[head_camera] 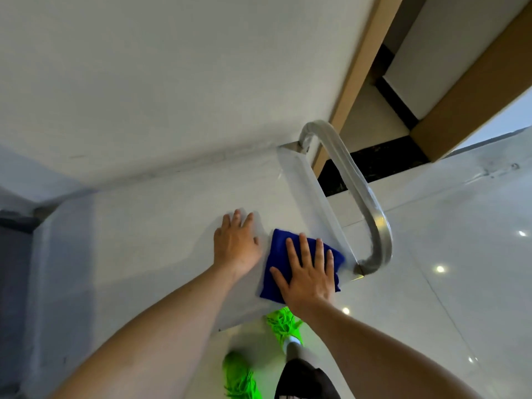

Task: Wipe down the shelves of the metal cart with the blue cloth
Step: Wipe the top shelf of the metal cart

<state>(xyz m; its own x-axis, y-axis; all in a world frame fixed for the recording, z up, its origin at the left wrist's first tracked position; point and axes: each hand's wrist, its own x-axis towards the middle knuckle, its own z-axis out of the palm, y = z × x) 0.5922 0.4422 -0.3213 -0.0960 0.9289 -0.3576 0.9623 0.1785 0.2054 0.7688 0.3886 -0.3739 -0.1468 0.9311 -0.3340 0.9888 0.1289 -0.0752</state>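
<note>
- Your right hand [309, 272] lies flat with its fingers spread wide on the blue cloth [276, 254], pressing it onto the top shelf [144, 240] of the metal cart; it grips nothing.
- Your left hand [234, 244] rests palm down and open on the bare shelf, just beside the cloth at its 9 o'clock, not touching it as far as you can see.
- One cloth is in view, folded; your right palm hides much of it, and its far corner points to 3 o'clock, toward the cart's edge.
- One curved metal handle [362, 197] stands at 2 o'clock from the cloth, wrapped in a clear film and blurred.
- Only this one shelf shows; any lower shelves are hidden beneath it, and its left end fades into shadow.
- Two bright green shoes [283, 326] show at 6 o'clock on the glossy floor [460, 254], one cut off by the frame's lower edge.
</note>
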